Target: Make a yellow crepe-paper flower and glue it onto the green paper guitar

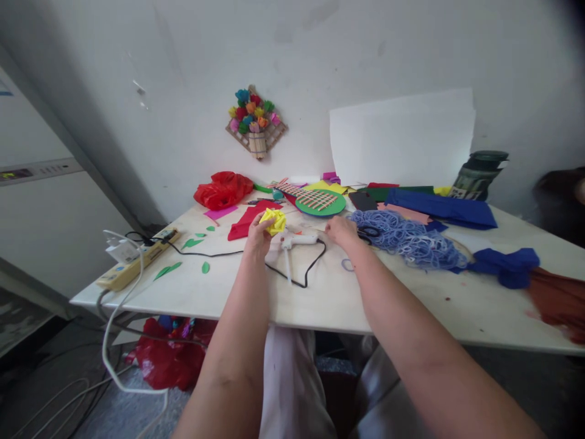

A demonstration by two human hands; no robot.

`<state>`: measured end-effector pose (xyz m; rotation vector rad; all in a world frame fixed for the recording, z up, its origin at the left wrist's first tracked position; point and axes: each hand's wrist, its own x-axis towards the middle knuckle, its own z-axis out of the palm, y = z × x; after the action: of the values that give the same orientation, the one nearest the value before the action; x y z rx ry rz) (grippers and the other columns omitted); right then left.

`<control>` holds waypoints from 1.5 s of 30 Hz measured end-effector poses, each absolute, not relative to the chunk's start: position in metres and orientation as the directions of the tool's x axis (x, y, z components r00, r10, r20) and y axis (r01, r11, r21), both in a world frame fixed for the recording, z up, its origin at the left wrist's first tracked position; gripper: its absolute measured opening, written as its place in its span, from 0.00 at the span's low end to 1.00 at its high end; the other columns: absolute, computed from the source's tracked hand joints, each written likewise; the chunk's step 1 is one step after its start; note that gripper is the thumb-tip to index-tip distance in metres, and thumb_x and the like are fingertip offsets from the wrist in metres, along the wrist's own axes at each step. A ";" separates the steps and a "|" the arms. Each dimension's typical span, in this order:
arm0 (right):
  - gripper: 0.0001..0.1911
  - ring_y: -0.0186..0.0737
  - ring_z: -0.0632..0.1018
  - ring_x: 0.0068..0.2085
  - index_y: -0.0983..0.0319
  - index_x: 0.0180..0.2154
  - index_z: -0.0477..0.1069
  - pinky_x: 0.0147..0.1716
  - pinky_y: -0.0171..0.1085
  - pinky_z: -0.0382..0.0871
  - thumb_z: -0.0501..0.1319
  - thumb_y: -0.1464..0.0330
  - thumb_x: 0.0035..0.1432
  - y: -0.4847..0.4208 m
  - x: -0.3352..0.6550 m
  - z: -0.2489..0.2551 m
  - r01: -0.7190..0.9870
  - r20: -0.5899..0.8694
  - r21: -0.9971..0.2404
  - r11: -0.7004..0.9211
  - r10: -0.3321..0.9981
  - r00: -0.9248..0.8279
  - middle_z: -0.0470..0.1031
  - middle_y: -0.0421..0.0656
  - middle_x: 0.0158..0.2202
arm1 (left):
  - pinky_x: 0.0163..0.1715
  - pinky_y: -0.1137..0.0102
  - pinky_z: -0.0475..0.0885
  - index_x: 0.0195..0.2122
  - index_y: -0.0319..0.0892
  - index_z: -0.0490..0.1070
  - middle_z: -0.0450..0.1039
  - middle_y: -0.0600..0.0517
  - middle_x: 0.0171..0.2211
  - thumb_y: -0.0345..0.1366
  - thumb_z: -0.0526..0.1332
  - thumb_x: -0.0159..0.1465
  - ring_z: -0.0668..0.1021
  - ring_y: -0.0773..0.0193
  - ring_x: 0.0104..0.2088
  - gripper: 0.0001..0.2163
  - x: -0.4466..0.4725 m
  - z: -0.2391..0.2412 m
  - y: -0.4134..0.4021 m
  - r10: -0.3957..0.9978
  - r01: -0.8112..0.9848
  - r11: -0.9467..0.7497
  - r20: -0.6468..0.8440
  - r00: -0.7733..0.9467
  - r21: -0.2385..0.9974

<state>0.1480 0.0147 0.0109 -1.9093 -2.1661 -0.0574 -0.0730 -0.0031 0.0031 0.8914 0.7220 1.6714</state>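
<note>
My left hand (pixel 256 236) is closed on a crumpled yellow paper flower (pixel 274 221), held just above the white table (pixel 237 292). My right hand (pixel 340 231) rests on the table beside black-handled scissors (pixel 369 232); its fingers are curled and what they touch is hidden. A white glue gun (pixel 292 242) lies between the two hands, its black cord (pixel 306 271) looping toward me. Red paper (pixel 244 222) lies just behind the left hand.
A power strip (pixel 137 261) with plugs sits at the left edge, with green paper leaves (pixel 192 242) near it. A blue yarn pile (pixel 406 238), blue fabric (pixel 443 207), a green disc with a stick lattice (pixel 320 201) and a red bag (pixel 223 189) crowd the back. A paper flower decoration (pixel 256 122) hangs on the wall.
</note>
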 end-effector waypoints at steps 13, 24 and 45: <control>0.27 0.52 0.71 0.52 0.64 0.54 0.66 0.49 0.45 0.63 0.56 0.69 0.51 -0.012 0.091 0.004 0.888 0.197 -0.045 0.459 0.875 -0.442 0.72 0.53 0.51 | 0.32 0.71 0.73 0.35 0.44 0.69 0.76 0.53 0.34 0.32 0.69 0.42 0.78 0.64 0.34 0.18 -0.075 0.002 -0.004 0.960 -0.540 -0.281 0.245 -0.139 0.793; 0.16 0.50 0.76 0.44 0.62 0.44 0.73 0.39 0.41 0.67 0.57 0.64 0.55 -0.013 0.100 0.012 0.933 0.285 -0.041 0.357 0.899 -0.332 0.77 0.53 0.42 | 0.36 0.70 0.73 0.37 0.43 0.69 0.76 0.51 0.37 0.32 0.70 0.42 0.78 0.61 0.39 0.20 -0.075 0.002 -0.004 0.951 -0.559 -0.307 0.272 -0.148 0.771; 0.17 0.35 0.69 0.25 0.64 0.26 0.70 0.23 0.35 0.62 0.66 0.58 0.38 0.001 0.143 0.030 0.210 0.407 -0.863 0.460 0.878 -0.252 0.70 0.41 0.22 | 0.35 0.70 0.72 0.37 0.43 0.69 0.75 0.53 0.37 0.32 0.72 0.41 0.78 0.65 0.35 0.21 -0.072 -0.004 0.002 0.949 -0.506 -0.312 0.290 -0.124 0.804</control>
<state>0.1433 0.0014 0.0300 -0.9369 -1.7330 0.8566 -0.0721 0.0023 -0.0041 0.9809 0.6490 1.6759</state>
